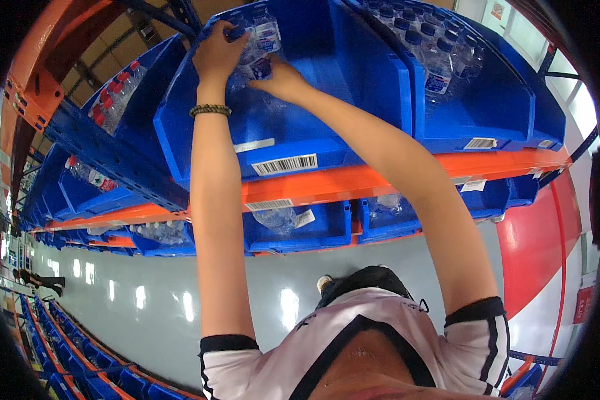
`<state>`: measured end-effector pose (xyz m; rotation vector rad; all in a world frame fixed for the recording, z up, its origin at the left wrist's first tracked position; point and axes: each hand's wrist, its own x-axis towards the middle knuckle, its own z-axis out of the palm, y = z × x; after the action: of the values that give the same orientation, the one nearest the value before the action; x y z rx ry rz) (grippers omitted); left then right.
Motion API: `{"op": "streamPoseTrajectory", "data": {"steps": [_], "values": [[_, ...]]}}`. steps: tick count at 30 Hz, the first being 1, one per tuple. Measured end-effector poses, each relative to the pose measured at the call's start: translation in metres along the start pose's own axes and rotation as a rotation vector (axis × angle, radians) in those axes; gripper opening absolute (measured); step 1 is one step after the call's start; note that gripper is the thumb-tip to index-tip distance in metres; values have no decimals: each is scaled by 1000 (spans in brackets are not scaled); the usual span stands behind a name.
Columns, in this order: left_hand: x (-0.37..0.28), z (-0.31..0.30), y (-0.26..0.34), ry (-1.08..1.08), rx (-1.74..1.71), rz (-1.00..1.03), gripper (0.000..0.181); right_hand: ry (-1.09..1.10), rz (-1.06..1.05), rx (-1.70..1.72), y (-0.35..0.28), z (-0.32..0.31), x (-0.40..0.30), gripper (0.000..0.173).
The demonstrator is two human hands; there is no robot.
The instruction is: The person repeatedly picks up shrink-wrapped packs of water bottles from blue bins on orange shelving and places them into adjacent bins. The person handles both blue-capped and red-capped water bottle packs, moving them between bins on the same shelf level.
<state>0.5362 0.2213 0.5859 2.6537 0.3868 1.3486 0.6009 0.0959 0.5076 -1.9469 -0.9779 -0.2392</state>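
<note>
Both arms reach up into a large blue plastic bin [300, 145] on an orange shelf beam. My left hand [220, 52], with a beaded bracelet at the wrist, curls its fingers around the dark cap end of a clear plastic bottle [237, 31] at the bin's left side. My right hand [282, 80] is closed on a lower clear bottle with a dark blue label [260, 67], held at a tilt. Another labelled water bottle [267, 36] stands just behind them. How the bottles under my fingers touch one another is partly hidden.
To the right, a blue bin [475, 117] holds several blue-capped bottles. Red-capped bottles [112, 97] lie in a bin on the left, beyond a blue rack upright [115, 145]. The orange beam [320, 182] runs below my forearms, with lower bins beneath. A person [45, 281] is far off in the aisle.
</note>
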Motion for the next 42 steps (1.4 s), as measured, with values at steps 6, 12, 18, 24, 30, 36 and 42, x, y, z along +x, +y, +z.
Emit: {"op": "streamPoseTrajectory", "data": {"steps": [6, 12, 18, 24, 30, 36, 42], "values": [[2, -10, 13, 51, -116, 94, 41, 123, -23, 197, 1, -20, -2, 63], [6, -35, 29, 126, -568, 103, 39, 310, -169, 204, -31, -50, -26, 65], [-33, -119, 156, 504, -807, 416, 29, 480, -519, 47, -80, -181, -101, 56], [-63, -158, 258, 592, -849, 691, 30, 588, -723, -226, -79, -301, -166, 48], [-34, -78, 357, -43, -951, 464, 38, 584, -411, -125, -14, -397, -187, 49], [24, 26, 420, -325, -474, 562, 39, 507, -172, -214, 143, -407, -146, 68], [20, 111, 414, -159, -78, 651, 42, 331, 1, -103, 194, -388, -123, 68]]}}
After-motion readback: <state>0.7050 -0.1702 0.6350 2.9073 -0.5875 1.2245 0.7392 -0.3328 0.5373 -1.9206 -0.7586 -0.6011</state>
